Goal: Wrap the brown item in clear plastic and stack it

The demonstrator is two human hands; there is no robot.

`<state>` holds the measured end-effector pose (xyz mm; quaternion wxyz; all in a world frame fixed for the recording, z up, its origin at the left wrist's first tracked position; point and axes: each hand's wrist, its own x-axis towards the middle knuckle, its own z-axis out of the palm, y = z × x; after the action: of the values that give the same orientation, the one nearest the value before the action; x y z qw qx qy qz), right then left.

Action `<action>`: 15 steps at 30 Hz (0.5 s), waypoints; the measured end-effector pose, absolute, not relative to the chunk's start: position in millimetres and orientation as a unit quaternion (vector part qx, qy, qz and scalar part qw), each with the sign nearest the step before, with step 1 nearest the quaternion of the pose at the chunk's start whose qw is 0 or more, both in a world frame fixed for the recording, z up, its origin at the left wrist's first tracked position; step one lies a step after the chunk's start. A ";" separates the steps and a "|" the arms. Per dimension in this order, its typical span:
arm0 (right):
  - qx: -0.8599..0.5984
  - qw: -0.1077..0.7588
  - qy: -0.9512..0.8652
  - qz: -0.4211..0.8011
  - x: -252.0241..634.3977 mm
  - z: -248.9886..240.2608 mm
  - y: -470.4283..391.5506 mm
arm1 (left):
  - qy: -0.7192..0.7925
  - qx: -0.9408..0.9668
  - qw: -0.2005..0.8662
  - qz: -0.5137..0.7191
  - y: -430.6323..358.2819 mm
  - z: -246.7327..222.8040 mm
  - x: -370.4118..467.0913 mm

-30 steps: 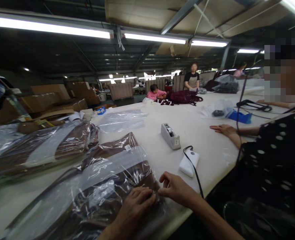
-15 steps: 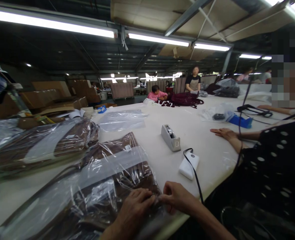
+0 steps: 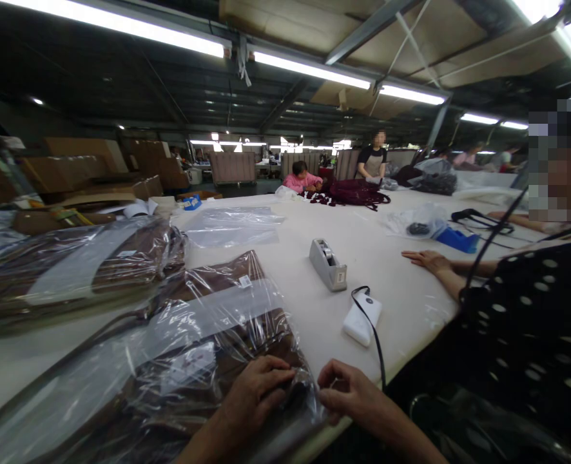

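Note:
A brown garment packed in a clear plastic bag (image 3: 183,348) lies on the white table (image 3: 392,258) in front of me. My left hand (image 3: 259,393) presses flat on the bag's near right corner. My right hand (image 3: 350,393) sits just right of it, fingers curled, pinching the bag's edge at the table's rim. Whether it grips the plastic firmly is hard to tell.
Another bagged brown garment (image 3: 77,267) lies at the left, an empty clear bag (image 3: 232,225) beyond. A grey tape dispenser (image 3: 328,264) and a white device with a black cord (image 3: 361,319) sit mid-table. A person in a dotted top (image 3: 527,322) stands at right, hand (image 3: 428,260) on the table. Other workers stand far back.
My right hand has slid slightly right and toward me along the bag's edge, separating a little from the left hand. The view tipped slightly upward.

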<state>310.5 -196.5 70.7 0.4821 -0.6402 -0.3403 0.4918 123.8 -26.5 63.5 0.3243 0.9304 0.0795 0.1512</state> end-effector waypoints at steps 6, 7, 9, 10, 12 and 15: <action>-0.682 0.496 -0.342 0.415 300.4 62.9 -195.8 | 0.088 0.920 0.357 0.135 -24.4 65.2 122.8; -0.692 0.493 -0.352 0.394 299.8 62.6 -191.5 | 0.089 0.919 0.360 0.133 -24.0 65.7 122.5; -0.723 0.466 -0.406 0.310 299.3 63.1 -179.6 | 0.086 0.920 0.361 0.129 -23.8 65.6 121.7; -0.738 0.447 -0.434 0.258 299.2 63.3 -172.4 | 0.083 0.922 0.356 0.127 -23.8 64.8 121.2; -0.760 0.416 -0.461 0.191 299.1 63.9 -157.7 | 0.076 0.931 0.331 0.132 -23.8 61.1 120.6; -0.775 0.420 -0.399 0.254 302.8 68.0 -144.1 | 0.057 0.951 0.253 0.166 -24.0 53.3 121.1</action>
<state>302.8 -144.1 68.0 0.4196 -0.7746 -0.3994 0.2537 121.1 -24.0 53.3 0.2532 0.9514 0.0568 0.1658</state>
